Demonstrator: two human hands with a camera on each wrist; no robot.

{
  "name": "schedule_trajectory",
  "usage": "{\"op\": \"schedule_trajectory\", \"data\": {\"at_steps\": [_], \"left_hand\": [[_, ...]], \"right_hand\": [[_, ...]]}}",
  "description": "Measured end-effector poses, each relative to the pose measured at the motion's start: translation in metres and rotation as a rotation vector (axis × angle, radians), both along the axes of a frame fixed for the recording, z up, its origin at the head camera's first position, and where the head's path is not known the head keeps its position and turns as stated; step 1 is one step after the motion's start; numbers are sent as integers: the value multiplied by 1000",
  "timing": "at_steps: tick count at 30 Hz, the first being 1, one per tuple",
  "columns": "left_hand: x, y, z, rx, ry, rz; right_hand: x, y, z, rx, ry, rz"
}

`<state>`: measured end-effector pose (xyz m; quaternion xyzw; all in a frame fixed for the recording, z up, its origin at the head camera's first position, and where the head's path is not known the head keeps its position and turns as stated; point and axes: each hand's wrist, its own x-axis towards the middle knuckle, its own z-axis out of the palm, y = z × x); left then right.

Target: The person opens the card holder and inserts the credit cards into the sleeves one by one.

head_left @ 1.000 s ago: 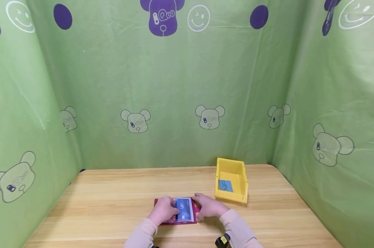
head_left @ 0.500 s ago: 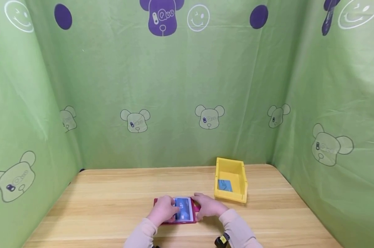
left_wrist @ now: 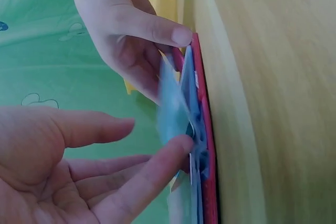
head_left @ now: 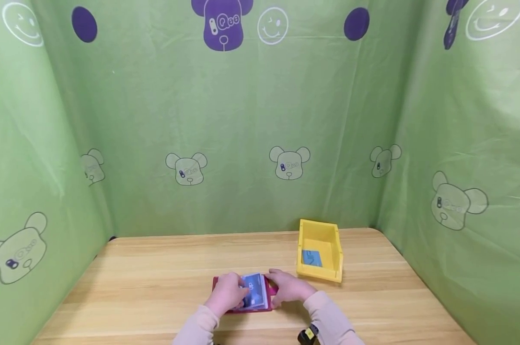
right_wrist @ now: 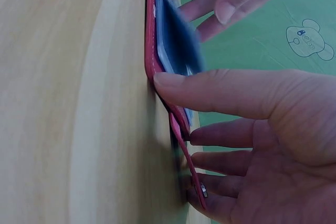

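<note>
A red card wallet [head_left: 248,311] lies opened out on the table, its stack of clear sleeves facing up. On top shows a blue card [head_left: 254,287] with white lettering, and in the left wrist view the uppermost sleeve [left_wrist: 173,100] stands tilted away from the others, blurred. My left hand [head_left: 226,291] touches the sleeves with one fingertip, the thumb held apart. At the wallet's right end, my right hand [head_left: 292,287] holds its edge, thumb at the near corner and fingers at the far one. A pinkish-red strap [right_wrist: 185,156] with a metal snap hangs by those fingers.
A yellow bin [head_left: 320,274] with a blue card [head_left: 311,258] inside stands behind the right hand. The wooden table [head_left: 156,273] is enclosed by green curtains [head_left: 238,105] at the back and both sides.
The top sleeve with the blue card has tilted up, away from the sleeves beneath it. Both hands and the yellow bin have hardly moved.
</note>
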<state>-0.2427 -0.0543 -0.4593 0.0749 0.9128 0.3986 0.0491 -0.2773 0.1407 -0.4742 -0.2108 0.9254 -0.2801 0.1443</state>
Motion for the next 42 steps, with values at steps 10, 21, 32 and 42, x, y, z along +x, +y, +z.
{"op": "schedule_trajectory", "data": {"at_steps": [10, 21, 32, 42], "left_hand": [[-5, 22, -4, -268, 197, 2], [-7, 29, 4, -287, 161, -28], [-13, -33, 4, 293, -128, -66], [-16, -70, -16, 333, -223, 24]], "right_hand": [[3, 3, -3, 7, 23, 22], [-1, 3, -5, 5, 5, -3], [-1, 0, -2, 23, -9, 1], [-2, 0, -3, -6, -21, -10]]}}
